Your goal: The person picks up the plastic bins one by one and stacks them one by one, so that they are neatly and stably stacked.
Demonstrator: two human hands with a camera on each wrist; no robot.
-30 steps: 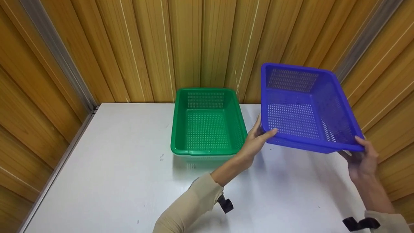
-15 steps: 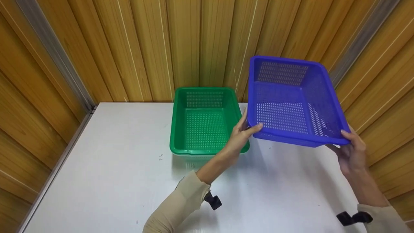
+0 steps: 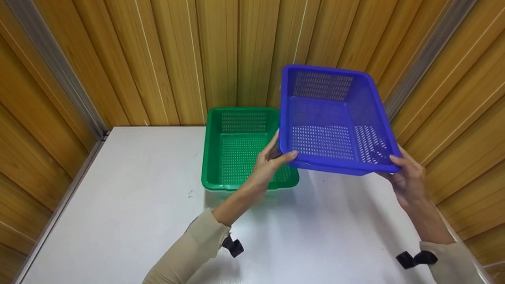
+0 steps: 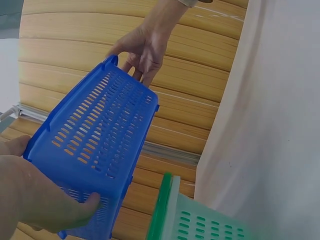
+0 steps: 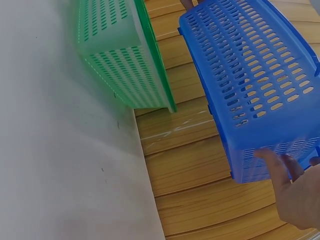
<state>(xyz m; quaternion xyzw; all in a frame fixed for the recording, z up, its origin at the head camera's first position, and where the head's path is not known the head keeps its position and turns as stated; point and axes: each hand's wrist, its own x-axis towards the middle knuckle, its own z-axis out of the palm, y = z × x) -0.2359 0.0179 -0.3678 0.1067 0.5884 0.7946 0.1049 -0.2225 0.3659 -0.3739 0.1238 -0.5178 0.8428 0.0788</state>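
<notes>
A blue-purple perforated plastic basket [image 3: 321,118] is held up in the air, tilted, its open side facing the head camera. My left hand [image 3: 262,169] grips its near left corner, thumb over the rim. At the near right corner my right hand [image 3: 408,177] holds it, thumb on the rim and fingers underneath. Below and left stands a green basket [image 3: 213,157] on the white table. The lifted basket overlaps its right side in the head view. In the right wrist view a pale, whitish basket wall [image 5: 125,70] shows under the green rim.
The white table [image 3: 138,205] has a few small dark marks. Wood-patterned corrugated panels [image 3: 158,59] rise behind it and on both sides, with grey metal strips [image 3: 430,59] in the corners. Black straps [image 3: 416,259] sit at both sleeves.
Both hands have carried the blue-purple basket to the left and slightly up, so it now overlaps the green basket's right side in the head view. The grip is unchanged.
</notes>
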